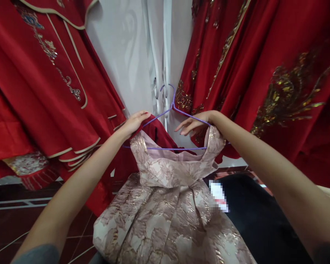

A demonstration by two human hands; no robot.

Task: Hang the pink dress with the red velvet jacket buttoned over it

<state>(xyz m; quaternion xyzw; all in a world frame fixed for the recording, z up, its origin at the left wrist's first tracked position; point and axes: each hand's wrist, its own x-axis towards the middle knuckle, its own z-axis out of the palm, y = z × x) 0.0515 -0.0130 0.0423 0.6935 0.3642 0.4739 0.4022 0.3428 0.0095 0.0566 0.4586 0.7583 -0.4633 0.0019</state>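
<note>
A pale pink and gold brocade dress [165, 176] is in front of me, its wide straps over a purple wire hanger [172, 104]. Behind its neckline shows dark red cloth [165, 134], also at the hanger. My left hand [136, 123] is closed at the hanger's left shoulder, its fingers on the red cloth beside the strap; their tips are partly hidden. At the other shoulder, my right hand [196, 123] reaches past the right strap [215, 137], with fingers stretched out and apart behind the hanger's arm. Its wrist lies close to the strap.
Red garments with beaded trim [49, 51] hang on the left, and red ones with gold embroidery [277, 95] on the right. White panels with handles [157, 73] stand between them. A black surface [253, 212] lies at lower right, near a blurred white tag [218, 196].
</note>
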